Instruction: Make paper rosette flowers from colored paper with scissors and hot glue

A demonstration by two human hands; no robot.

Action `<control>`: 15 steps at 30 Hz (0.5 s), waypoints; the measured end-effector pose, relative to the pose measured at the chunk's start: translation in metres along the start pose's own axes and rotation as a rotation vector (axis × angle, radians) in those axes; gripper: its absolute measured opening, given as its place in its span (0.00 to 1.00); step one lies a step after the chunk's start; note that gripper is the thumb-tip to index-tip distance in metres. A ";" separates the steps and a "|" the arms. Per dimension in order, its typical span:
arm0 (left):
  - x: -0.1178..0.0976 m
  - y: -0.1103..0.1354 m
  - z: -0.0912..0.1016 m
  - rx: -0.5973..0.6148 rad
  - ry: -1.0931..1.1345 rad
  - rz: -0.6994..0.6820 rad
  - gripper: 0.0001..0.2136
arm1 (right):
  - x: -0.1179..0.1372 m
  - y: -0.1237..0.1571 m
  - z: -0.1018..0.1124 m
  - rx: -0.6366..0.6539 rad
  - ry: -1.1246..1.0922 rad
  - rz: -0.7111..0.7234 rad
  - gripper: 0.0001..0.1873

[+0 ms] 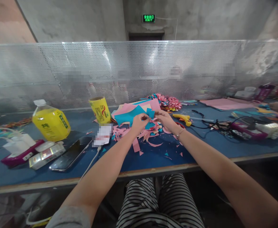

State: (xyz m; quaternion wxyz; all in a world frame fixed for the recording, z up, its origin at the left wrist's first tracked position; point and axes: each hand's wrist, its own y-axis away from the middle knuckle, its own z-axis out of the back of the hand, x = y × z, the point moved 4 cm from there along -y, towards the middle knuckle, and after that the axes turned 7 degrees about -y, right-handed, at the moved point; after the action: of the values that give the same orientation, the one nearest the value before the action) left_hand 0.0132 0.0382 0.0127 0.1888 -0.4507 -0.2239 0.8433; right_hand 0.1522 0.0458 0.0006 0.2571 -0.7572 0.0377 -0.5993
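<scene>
Both my hands meet over the middle of the blue table (200, 148). My left hand (139, 122) is closed, pinching a small blue paper piece (150, 113). My right hand (163, 117) is closed on the same piece from the right, with a thin bracelet at its wrist. Under the hands lies a heap of pink and blue paper scraps (143, 134). Behind them rest larger blue and pink paper sheets (129, 114).
A yellow drink bottle (50, 122) lies at the left, with a yellow can (100, 110) behind it. A phone (70, 155) with a white cable and small packets lie near the front edge. A yellow glue gun (182, 118), paper flowers (168, 102), cables and pink sheets fill the right.
</scene>
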 end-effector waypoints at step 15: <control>-0.002 0.002 -0.002 0.037 0.036 -0.023 0.03 | -0.005 -0.006 0.007 -0.067 0.137 0.099 0.14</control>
State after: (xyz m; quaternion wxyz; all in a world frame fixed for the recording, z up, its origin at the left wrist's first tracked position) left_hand 0.0161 0.0361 0.0119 0.2111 -0.4595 -0.2099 0.8368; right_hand 0.1554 0.0551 -0.0020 0.2576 -0.7198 0.1127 -0.6347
